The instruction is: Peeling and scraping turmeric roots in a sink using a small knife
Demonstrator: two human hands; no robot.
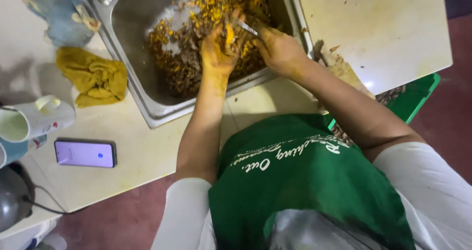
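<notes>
Both my hands are over a steel sink (147, 97) full of orange and brown root peelings (187, 58). My left hand (219, 46), stained yellow, grips a small orange root piece (229, 33) between its fingers. My right hand (280, 48) holds a small knife, whose thin metal blade (247, 28) points at the root. The two hands are nearly touching above the peel heap.
A yellow-stained cloth (93, 78) lies left of the sink. A phone (85, 153) with a lit screen and a tipped white mug (34, 120) rest on the counter at left. A green crate (418, 95) sits under the counter at right.
</notes>
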